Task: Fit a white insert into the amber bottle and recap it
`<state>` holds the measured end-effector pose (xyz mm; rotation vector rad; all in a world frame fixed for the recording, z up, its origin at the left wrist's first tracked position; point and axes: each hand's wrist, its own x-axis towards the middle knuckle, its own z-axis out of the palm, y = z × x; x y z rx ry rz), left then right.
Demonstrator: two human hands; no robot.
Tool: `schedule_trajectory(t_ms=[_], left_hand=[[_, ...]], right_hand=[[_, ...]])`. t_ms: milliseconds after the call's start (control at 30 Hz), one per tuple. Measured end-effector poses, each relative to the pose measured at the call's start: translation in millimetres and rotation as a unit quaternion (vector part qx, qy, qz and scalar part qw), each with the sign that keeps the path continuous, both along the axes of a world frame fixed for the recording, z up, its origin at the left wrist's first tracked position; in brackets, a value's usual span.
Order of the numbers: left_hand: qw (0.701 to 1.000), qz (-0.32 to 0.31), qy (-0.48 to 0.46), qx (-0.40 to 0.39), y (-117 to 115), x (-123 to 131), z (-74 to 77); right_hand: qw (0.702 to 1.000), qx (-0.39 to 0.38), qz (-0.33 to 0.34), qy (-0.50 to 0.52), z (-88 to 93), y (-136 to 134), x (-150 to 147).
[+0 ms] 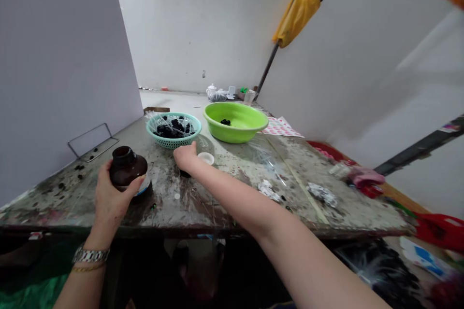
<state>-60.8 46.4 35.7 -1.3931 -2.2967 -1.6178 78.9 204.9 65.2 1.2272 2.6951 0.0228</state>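
My left hand (112,198) is wrapped around a brown bottle (126,169), wide-bodied and without a cap, standing upright near the table's front left. My right hand (185,157) reaches across, its fingers closed and pointing down just in front of a pale teal basket (174,142). A dark thing shows under that hand, mostly hidden, so its kind is unclear. Several black, rounded pieces (176,127) lie in the basket with clear plastic strips. Beside my right wrist is a white round lid-like piece (206,157).
A green basin (235,130) with a few black pieces stands behind my right forearm. A bent wire stand (94,142) is at the left. Crumpled white papers (268,189) and dark scraps lie on the stained table (232,212). A slanted metal bar (268,67) rises at the back right.
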Motion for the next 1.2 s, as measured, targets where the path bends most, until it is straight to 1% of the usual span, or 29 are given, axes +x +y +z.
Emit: schedule_trajectory(t_ms=[133, 267, 433, 500, 567, 700, 767, 800, 867, 900, 933, 967, 1033, 1200], left_hand=[[1.0, 0.004, -0.014, -0.003, 0.6, 0.7, 1.2], [0.999, 0.025, -0.025, -0.017, 1.8, 1.3, 3.3], [0.998, 0.035, -0.036, -0.035, 1.1, 3.9, 6.3], [0.998, 0.039, -0.034, -0.032, 0.8, 4.6, 6.5], [0.998, 0.04, -0.032, -0.02, 1.3, 4.8, 5.5], [0.999, 0.015, -0.03, 0.011, 3.2, 3.2, 0.2], [0.999, -0.008, -0.027, 0.042, 3.8, 1.5, -2.7], [0.998, -0.02, -0.022, 0.052, 4.0, 0.7, -3.9], [0.997, -0.031, -0.022, 0.062, 4.0, -0.7, -5.8], [0.997, -0.033, -0.024, 0.059, 4.0, -1.2, -6.7], [0.997, -0.034, -0.029, 0.056, 4.0, -1.6, -7.5], [0.997, -0.035, -0.034, 0.054, 4.1, -1.9, -8.4], [0.997, -0.037, -0.038, 0.055, 4.4, -2.6, -10.2], [0.996, -0.053, -0.038, 0.064, 4.6, -3.5, -11.7]], right_hand=[[1.0, 0.013, -0.009, -0.015, -4.5, 2.1, -4.2], [1.0, 0.018, -0.002, 0.01, -9.0, 1.6, -1.6], [0.994, 0.028, 0.013, 0.101, -9.5, -6.3, 3.6], [0.988, 0.032, 0.016, 0.15, -4.0, -11.8, 4.8], [0.977, 0.033, 0.025, 0.209, 5.9, -17.1, 5.1], [0.94, 0.012, 0.074, 0.332, 33.7, -25.5, 2.5], [0.906, -0.009, 0.105, 0.409, 46.2, -29.0, -1.0], [0.871, -0.035, 0.116, 0.476, 51.1, -30.8, -3.3], [0.802, -0.086, 0.141, 0.575, 57.5, -35.0, -8.9], [0.774, -0.106, 0.153, 0.606, 59.2, -37.5, -12.1], [0.758, -0.116, 0.166, 0.62, 60.0, -40.2, -15.2], [0.75, -0.119, 0.178, 0.626, 60.1, -43.1, -18.3], [0.746, -0.107, 0.204, 0.624, 58.8, -48.7, -23.6], [0.757, -0.033, 0.246, 0.605, 54.6, -59.4, -28.7]])
